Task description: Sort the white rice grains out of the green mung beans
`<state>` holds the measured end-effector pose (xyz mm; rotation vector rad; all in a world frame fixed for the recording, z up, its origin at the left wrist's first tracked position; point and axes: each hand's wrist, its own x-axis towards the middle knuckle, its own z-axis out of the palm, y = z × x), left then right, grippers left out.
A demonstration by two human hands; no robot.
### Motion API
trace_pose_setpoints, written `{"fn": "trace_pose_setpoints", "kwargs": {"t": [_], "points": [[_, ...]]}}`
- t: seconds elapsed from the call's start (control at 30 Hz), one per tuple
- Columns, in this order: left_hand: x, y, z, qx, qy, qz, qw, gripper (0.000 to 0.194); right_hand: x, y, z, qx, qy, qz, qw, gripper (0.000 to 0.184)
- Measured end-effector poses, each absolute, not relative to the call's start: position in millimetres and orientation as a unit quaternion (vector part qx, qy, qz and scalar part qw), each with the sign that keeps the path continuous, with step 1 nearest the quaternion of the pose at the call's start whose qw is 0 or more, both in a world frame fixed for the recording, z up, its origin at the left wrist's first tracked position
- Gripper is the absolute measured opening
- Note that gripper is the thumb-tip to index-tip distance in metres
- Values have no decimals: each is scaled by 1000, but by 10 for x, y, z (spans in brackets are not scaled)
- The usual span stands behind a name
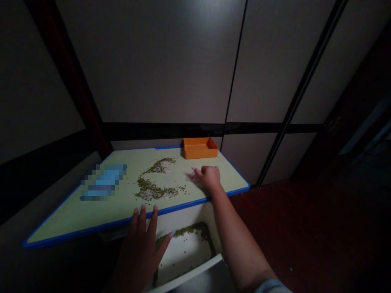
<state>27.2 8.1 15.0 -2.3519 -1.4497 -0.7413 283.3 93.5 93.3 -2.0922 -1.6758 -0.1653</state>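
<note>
My right hand (210, 178) is closed low over the right half of the pale tabletop (207, 189). Its fingers pinch a thin, see-through plastic piece (190, 175), perhaps a bag or sheet; its exact kind is unclear. Left of it lie small green beans (157, 192) in a curved, scattered heap, with whitish grains (166, 165) among them. My left hand (143, 232) is open at the table's front edge, fingers spread, nearest the lower beans and holding nothing. Below the tabletop, a white drawer-like bin (180, 258) has more green beans along its inner edges.
An orange tray (200, 152) stands at the back right of the tabletop. A blurred-out blue object (105, 183) lies on the left. Cabinet panels (165, 61) rise directly behind the table, and dark red floor (275, 228) extends to the right.
</note>
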Motion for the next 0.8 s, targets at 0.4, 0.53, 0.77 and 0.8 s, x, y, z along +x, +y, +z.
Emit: {"fn": "trace_pose_setpoints", "kwargs": {"t": [0.4,0.53,0.77,0.8], "points": [[276,96,130,-815,-499,-251,156,74,2802,935,955,-746,-640,-38,183,52],[249,112,108,-815,-498,-252,156,75,2825,913,959,-749,-629,-39,206,53],[236,155,79,-820,-485,-263,150,79,2788,876,990,-731,-656,-25,186,51],[245,149,88,-818,-488,-263,151,78,2783,882,986,-731,-657,-25,184,51]]}}
